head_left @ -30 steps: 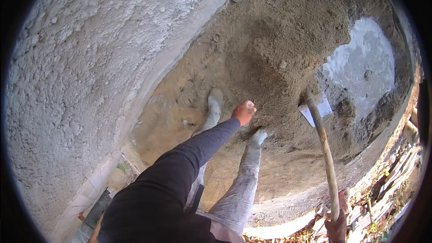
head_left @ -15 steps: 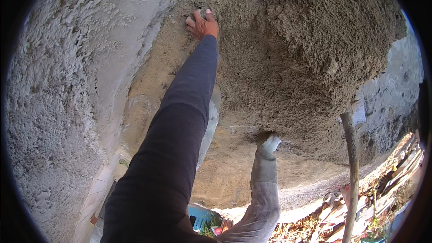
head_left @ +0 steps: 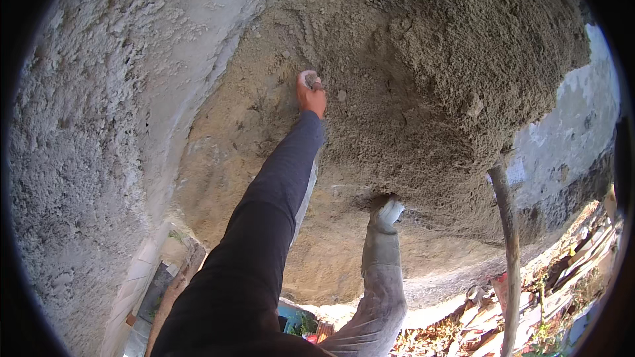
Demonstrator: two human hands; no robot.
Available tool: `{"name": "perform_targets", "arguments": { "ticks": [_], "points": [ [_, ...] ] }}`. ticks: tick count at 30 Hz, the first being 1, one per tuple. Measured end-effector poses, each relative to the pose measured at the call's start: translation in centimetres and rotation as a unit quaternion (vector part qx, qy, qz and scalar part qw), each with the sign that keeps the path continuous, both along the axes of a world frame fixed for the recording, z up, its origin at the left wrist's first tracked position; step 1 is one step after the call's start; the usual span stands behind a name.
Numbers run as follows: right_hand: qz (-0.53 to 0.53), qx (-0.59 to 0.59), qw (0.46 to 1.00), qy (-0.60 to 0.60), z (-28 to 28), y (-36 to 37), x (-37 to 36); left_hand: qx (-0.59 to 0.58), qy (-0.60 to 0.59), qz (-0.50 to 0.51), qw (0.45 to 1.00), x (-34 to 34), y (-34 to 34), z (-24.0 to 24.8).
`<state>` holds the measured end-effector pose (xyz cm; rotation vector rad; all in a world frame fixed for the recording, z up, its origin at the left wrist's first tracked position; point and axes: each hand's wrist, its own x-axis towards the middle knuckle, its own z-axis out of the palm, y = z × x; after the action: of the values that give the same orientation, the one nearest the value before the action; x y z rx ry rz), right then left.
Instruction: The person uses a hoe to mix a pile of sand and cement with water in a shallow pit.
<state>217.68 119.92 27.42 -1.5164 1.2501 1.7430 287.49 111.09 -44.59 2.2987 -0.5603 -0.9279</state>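
Note:
My left hand (head_left: pixel 311 97), at the end of a dark sleeve, is low over a heap of brown sandy soil (head_left: pixel 423 86). Its fingers are curled round a small grey lump (head_left: pixel 311 79); whether this is stone or packed soil I cannot tell. Just past the fingertips, a shallow drag mark (head_left: pixel 305 33) runs through the loose soil. My right hand is out of the picture. A dusty grey trouser leg (head_left: pixel 381 264) rises from the lower edge, bent, its pale foot end (head_left: pixel 390 212) against the lower side of the heap.
A rough grey cement surface (head_left: pixel 92 125) fills the left side. On the right a wooden pole (head_left: pixel 508 244) meets the soil's edge. Scrap boards and litter (head_left: pixel 569 271) lie in sunlight at lower right. Another brown stick (head_left: pixel 177 291) shows at lower left, beside my sleeve.
My left hand has drawn back toward me from the soil's upper part, and its spread fingers have closed round a grey lump. A drag mark shows where it was. The trouser leg stays put.

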Motion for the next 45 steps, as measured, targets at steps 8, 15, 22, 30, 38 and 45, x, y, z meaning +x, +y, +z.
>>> {"name": "perform_targets", "arguments": {
  "ticks": [8,15,22,30,38,45],
  "points": [
    [-0.082,0.037,0.984,0.151,-3.3,-4.7,4.2,0.012,-0.039,0.137,0.99,9.6,-4.9,-3.3],
    [-0.141,0.035,0.975,0.169,-2.5,-4.6,3.6,0.173,-0.112,-0.163,0.965,7.8,-2.3,-3.7],
    [-0.173,-0.033,0.972,0.157,-4.0,-5.6,7.2,0.118,0.19,0.159,0.962,-7.3,3.6,0.9],
    [-0.196,-0.05,0.978,0.043,-6.1,-6.5,8.5,0.006,0.262,0.228,0.938,-4.7,1.2,0.5],
    [-0.365,-0.155,0.91,0.121,-5.6,-7.1,11.3,-0.022,0.278,-0.355,0.892,-16.6,-15.1,24.7],
    [-0.36,-0.191,0.913,-0.022,-5.3,-3.4,9.4,-0.171,-0.056,-0.563,0.807,-17.3,-16.6,22.9]
  ]
}}
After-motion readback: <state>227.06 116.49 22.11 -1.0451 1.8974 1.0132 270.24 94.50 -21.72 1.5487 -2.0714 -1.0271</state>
